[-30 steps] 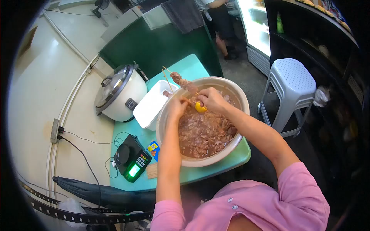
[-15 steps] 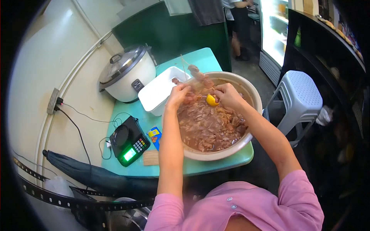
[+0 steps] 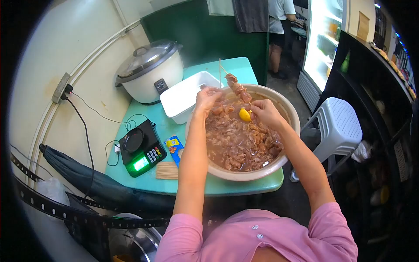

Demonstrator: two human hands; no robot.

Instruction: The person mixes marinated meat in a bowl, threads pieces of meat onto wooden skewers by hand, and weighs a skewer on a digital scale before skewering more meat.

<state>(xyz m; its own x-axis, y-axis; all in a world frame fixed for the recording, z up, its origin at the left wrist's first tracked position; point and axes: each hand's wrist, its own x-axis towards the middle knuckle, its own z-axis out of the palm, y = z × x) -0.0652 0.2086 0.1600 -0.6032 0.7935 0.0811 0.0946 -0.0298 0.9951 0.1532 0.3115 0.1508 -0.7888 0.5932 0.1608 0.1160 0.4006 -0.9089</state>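
Over a large cream bowl [image 3: 293,111] of sliced raw meat [image 3: 235,139] in brownish liquid, both my hands are working. My right hand [image 3: 267,113] is closed at the lower end of a meat skewer [image 3: 237,88], which slants up to the left with pieces threaded on it. Just below those fingers is a yellow piece that looks like lemon [image 3: 245,115]. At the bowl's left rim, the fingers of my left hand [image 3: 207,99] are bent together around the lower end of a thin bamboo skewer [image 3: 220,72]. Its fingertips are partly hidden.
Left of the bowl stand a white tray [image 3: 176,102] and a rice cooker [image 3: 150,72]. Nearer me are a scale [image 3: 142,148], a blue packet [image 3: 175,150] and bundled sticks [image 3: 167,170] on the turquoise table [image 3: 235,187]. Stacked stools [image 3: 336,126] stand right; a person [image 3: 279,26] is behind.
My left hand has risen slightly, and the thin skewer by it has moved right. The meat skewer is now more upright. The whole view has shifted a little.
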